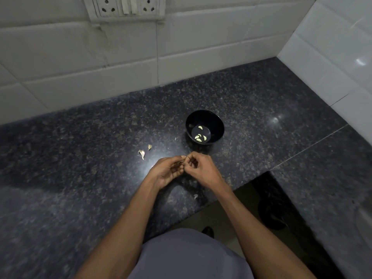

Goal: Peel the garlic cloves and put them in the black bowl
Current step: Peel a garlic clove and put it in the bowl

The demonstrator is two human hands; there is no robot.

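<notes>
— How many peeled cloves are in the small round black bowl (205, 127) on the dark speckled granite counter (80, 158)?

— About five pale, peeled garlic cloves (199, 136): one apart toward the far side of the bowl's floor, the rest bunched near its front. Their long axes point every which way.

— And on the counter?

— Two bits left of the bowl: a papery whitish garlic piece (142, 153), long axis running roughly toward and away from the person, and a smaller brownish scrap (149, 147) just beside it. One skin flake (195, 196) lies near the counter edge.

— The hands?

— Both meet in front of the bowl, fingertips touching. The left hand (168, 171) is half-curled, the right hand (198, 168) curled tighter, each pinching something tiny between them; I can't tell what, nor which way it points.
</notes>
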